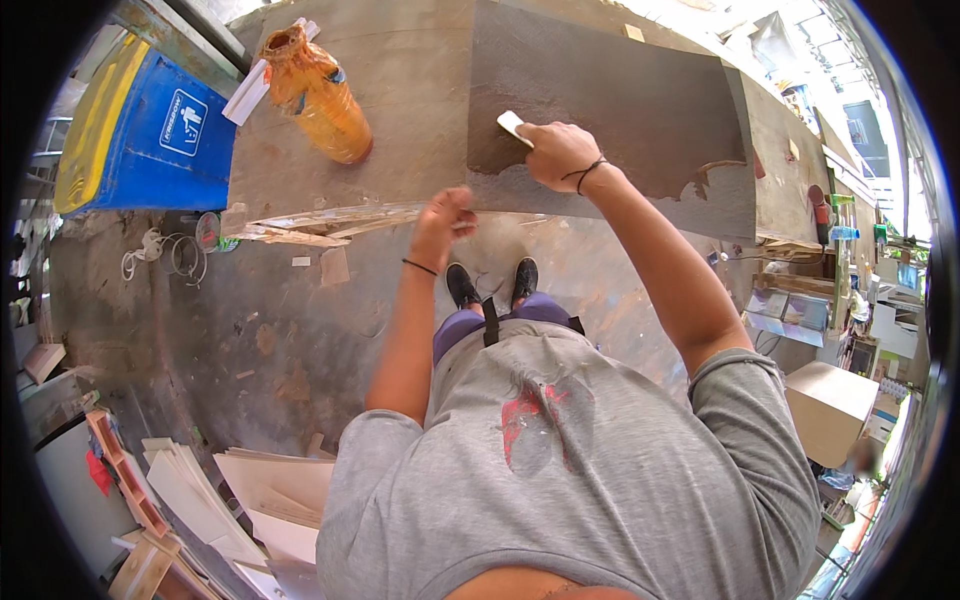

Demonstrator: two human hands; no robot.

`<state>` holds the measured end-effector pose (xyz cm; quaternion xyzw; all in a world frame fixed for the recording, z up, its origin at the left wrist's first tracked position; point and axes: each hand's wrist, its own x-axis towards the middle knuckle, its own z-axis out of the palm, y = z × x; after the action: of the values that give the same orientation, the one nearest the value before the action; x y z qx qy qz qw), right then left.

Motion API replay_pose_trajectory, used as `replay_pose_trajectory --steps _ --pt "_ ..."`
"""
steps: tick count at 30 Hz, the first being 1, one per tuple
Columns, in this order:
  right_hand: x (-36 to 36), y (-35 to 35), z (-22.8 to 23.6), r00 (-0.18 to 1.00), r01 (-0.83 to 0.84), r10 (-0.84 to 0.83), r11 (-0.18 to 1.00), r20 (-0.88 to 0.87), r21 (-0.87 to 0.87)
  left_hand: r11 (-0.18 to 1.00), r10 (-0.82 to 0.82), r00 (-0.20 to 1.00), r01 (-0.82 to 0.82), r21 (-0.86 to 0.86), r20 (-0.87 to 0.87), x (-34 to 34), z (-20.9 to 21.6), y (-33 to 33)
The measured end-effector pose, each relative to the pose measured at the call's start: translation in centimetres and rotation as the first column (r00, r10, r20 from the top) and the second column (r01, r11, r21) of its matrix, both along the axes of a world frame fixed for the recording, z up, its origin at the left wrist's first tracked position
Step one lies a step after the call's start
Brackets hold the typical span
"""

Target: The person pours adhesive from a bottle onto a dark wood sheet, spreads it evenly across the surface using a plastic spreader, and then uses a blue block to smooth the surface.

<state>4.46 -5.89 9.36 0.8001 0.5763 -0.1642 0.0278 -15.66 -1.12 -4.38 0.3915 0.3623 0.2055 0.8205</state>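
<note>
My right hand (562, 155) grips a small white flat spreader (515, 127) and presses it against a dark grey-brown sheet (620, 100). A wet-looking brown coat covers much of that sheet, with a ragged edge near its front right, where bare grey shows. My left hand (442, 230) hovers just off the table's front edge, its fingers loosely curled and apart, holding nothing I can see. To the left, an orange plastic bottle (335, 118) with a cut, crusted top stands on the wooden table (410, 90).
A blue bin (155, 130) with a yellow lid stands left of the table. Splintered wood (300, 232) juts along the table's front edge. Board offcuts (270, 490) lean behind me at the lower left. A pale wooden box (830, 405) sits among clutter on the right.
</note>
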Motion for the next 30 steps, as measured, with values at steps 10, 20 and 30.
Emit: replay_pose_trajectory --steps 10,20,30 --pt "-5.8 -1.7 0.9 0.957 -0.291 0.29 0.956 -0.014 -0.026 0.971 -0.182 0.976 0.198 0.138 -0.12 5.7 1.5 10.0" --pt "-7.7 -4.1 0.6 0.899 -0.435 0.436 0.9 -0.032 0.027 0.984 -0.174 0.985 0.175 -0.027 0.014 6.9 0.5 9.3" --pt "2.1 -7.4 2.8 0.977 -0.169 0.135 0.963 0.165 0.208 0.992 -0.118 0.993 0.117 0.039 0.016 7.0 0.4 9.0"
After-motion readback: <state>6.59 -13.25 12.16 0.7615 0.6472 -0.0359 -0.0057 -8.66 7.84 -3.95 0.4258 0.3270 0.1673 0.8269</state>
